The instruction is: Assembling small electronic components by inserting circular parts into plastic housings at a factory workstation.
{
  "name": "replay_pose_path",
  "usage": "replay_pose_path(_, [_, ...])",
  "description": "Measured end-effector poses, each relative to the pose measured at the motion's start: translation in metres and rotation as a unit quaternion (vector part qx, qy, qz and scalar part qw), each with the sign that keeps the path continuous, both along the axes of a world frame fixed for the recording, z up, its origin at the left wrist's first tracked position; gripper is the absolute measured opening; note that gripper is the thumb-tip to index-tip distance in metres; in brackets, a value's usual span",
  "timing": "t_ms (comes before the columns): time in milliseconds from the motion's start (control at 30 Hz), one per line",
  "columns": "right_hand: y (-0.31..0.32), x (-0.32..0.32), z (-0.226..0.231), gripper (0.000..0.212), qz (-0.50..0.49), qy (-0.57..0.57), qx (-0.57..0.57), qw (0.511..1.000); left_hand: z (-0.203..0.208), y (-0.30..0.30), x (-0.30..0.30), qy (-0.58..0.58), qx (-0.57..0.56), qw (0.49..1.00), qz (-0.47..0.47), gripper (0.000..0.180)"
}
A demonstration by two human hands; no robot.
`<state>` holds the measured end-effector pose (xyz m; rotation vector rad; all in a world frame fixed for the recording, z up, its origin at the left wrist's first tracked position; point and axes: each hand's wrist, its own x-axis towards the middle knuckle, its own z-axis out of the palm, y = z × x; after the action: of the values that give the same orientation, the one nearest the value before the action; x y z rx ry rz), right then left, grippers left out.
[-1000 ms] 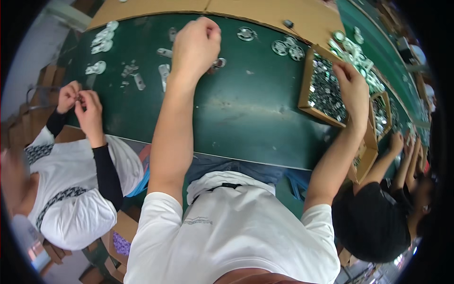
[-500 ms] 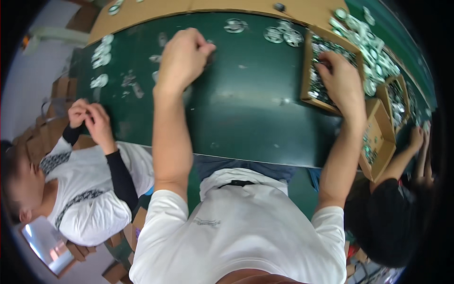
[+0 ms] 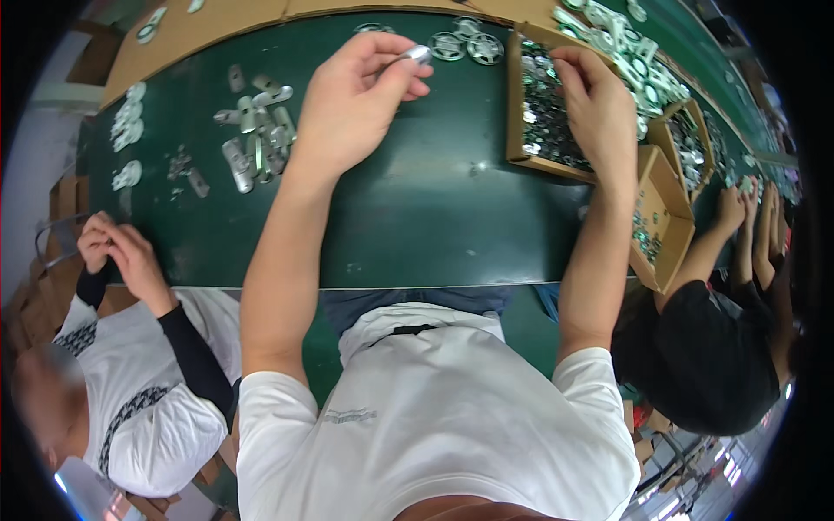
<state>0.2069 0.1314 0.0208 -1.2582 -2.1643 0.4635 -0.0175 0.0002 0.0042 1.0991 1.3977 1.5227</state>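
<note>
My left hand point(image 3: 356, 104) is raised over the far middle of the green table, closed on a shiny rounded metal piece point(image 3: 418, 55) between thumb and fingers. To its left lies a loose pile of oblong silver metal pieces point(image 3: 252, 130). My right hand point(image 3: 599, 108) reaches into the right side of a cardboard box point(image 3: 514, 104) filled with small dark, shiny metal parts point(image 3: 547, 113). Its thumb and forefinger are pinched together among the parts; whatever may be between them cannot be made out.
Round spoked metal parts point(image 3: 466, 43) lie at the far edge, left of the box. White-green pieces point(image 3: 638, 65) are heaped behind it; two smaller boxes point(image 3: 647, 230) point(image 3: 695, 143) stand to its right. Co-workers sit on both sides, a person's hands point(image 3: 122, 252) at the left.
My left hand has moved right, away from the silver pieces, and the metal piece in its fingers now shows. My right hand stays at the box, its fingertips closer together. The view has shifted.
</note>
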Motion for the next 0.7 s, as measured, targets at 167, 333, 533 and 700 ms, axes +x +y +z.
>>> replay_pose_path(167, [0.005,-0.001,0.0,0.018,0.058,0.12,-0.094,0.987,0.004,-0.004,0.005,0.015,-0.013,1.0,0.019,0.018])
replay_pose_path(333, [-0.002,-0.004,0.008,0.022,0.137,0.225,-0.162,0.951,0.001,-0.005,0.007,0.01,-0.014,1.0,0.022,0.017])
replay_pose_path(533, [-0.018,-0.01,0.02,0.025,0.201,0.306,-0.284,0.886,-0.002,-0.001,0.012,-0.036,0.022,0.999,-0.002,0.02])
replay_pose_path(700, [-0.025,-0.015,0.02,0.027,0.239,0.396,-0.443,0.768,0.0,-0.002,0.014,-0.039,0.022,0.999,-0.016,0.02])
